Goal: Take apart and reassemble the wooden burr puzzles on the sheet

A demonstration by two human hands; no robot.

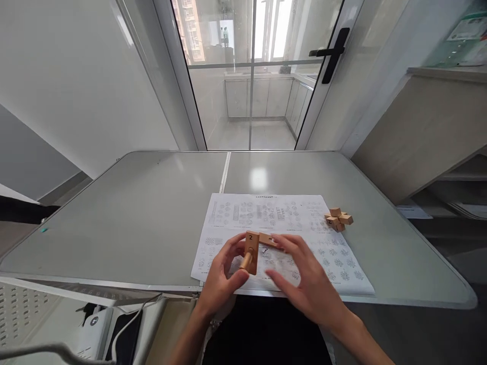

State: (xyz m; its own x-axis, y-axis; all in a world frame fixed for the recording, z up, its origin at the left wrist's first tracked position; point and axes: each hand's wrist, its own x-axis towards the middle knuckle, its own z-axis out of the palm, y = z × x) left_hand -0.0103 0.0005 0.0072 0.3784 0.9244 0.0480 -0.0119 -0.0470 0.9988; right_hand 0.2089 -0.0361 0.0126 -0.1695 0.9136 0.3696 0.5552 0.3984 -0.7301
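My left hand (227, 271) grips a wooden puzzle piece (251, 242) marked "2", with a round wooden peg (247, 259) slanting out toward me. Thumb and fingers close around its left side, over the paper sheet. My right hand (304, 276) is to the right of it, thumb and fingers spread apart. Just behind its fingertips is a second wooden piece (268, 240), partly hidden; whether the fingers touch it I cannot tell. Beneath both hands lies a printed sheet (228, 228) covered with small line diagrams.
An assembled cluster of wooden blocks (338, 219) sits at the sheet's right edge. The grey table (152, 213) reaches toward a glass door (251, 101). At lower left, a white tray (49, 309) holds a white charger-like box (95, 332) and cables. Shelving (437, 116) stands at right.
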